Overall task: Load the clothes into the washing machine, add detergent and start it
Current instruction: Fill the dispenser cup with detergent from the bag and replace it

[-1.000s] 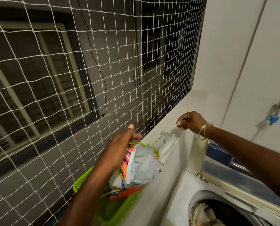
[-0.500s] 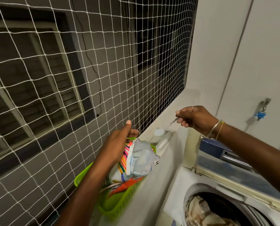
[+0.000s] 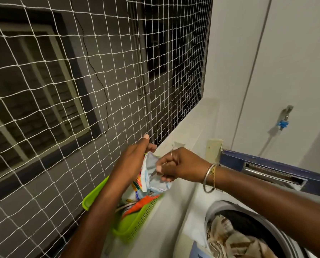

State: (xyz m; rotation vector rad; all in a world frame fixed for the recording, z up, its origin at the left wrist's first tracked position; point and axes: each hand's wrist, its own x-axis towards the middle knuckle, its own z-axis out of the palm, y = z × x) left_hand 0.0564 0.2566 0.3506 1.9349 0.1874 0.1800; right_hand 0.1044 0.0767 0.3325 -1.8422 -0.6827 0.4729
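Observation:
The detergent packet [image 3: 152,185], white with coloured stripes, stands in a green basket [image 3: 136,222] on the ledge. My left hand [image 3: 135,159] pinches the packet's open top. My right hand [image 3: 181,166] is at the packet's mouth, gripping a small spoon whose thin handle [image 3: 153,172] points down into it; the bowl is hidden. At the bottom right, the washing machine [image 3: 216,207] has beige clothes [image 3: 235,241] in its drum. Its blue lid [image 3: 267,170] stands raised behind my right forearm.
A white safety net [image 3: 81,90] covers the opening to the left, above the pale ledge [image 3: 189,127]. A tap with a blue fitting [image 3: 283,121] sticks out of the right wall. Orange packaging [image 3: 144,202] lies in the basket beside the packet.
My right hand has carried the spoon from further along the ledge back to the packet and lowered it into the open top. My left hand has kept hold of the packet.

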